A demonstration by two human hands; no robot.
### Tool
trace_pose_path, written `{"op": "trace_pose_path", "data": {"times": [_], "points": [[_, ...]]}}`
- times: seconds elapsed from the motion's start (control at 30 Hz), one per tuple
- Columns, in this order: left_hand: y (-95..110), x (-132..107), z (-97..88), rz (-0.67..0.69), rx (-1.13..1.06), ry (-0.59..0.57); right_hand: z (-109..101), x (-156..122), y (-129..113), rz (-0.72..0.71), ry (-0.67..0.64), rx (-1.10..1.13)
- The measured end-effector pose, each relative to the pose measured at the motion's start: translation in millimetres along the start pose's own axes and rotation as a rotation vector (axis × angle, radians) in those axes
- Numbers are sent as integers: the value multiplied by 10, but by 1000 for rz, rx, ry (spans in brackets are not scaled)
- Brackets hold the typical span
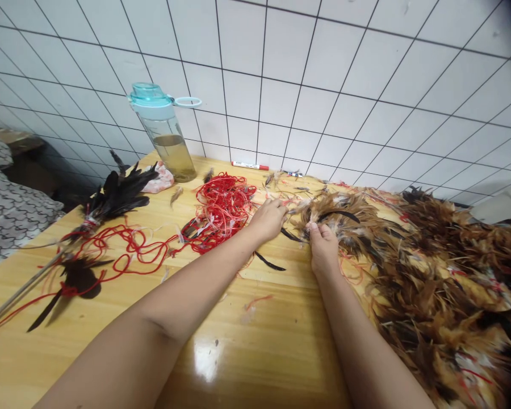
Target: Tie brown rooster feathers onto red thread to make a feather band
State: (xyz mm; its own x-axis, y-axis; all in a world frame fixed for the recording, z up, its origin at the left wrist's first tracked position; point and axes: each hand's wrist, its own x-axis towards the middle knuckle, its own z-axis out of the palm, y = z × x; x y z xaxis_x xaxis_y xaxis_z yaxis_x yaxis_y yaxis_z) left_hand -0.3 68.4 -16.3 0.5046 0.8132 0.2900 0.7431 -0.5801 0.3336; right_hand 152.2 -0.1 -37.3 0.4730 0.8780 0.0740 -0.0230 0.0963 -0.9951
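Right hand (325, 247): I see thumb and fingers pinching the gathered quill end of a brown feather bundle (353, 221).
Left hand (267, 220): fingers bent, just beside the red cord pile (223, 207); I can't tell if they grip anything.
Bundle position: on the table (272, 352), right of the left hand, plumes fanned rightward.
Handling: I'd expect almost no weight, stiff quills, soft springy plumes that slip and crease easily.
Grip point: I'd take the quills close to their gathered end, light pinch, off the plumes.
Cord: limp, tangled; I'd rate it snag-prone.
Right side: brown feather heap (430, 301), near the right forearm.
Far left: black feather bundle (117, 193), well apart from both hands.
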Motion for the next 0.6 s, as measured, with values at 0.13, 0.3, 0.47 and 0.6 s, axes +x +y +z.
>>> {"op": "trace_pose_path", "data": {"times": [0.13, 0.3, 0.47, 0.6], "points": [[23, -2, -20, -32, 29, -23, 0, -16, -3, -8, -1, -48], [36, -10, -48, -40, 70, -33, 5, -23, -19, -41, 9, -106], [88, -7, -114, -169, 14, -40, 5, -25, -36, -54, 14, -129], [67, 24, -112, -239, -187, 6, 5, -25, -38, -47, 15, -123]]}}
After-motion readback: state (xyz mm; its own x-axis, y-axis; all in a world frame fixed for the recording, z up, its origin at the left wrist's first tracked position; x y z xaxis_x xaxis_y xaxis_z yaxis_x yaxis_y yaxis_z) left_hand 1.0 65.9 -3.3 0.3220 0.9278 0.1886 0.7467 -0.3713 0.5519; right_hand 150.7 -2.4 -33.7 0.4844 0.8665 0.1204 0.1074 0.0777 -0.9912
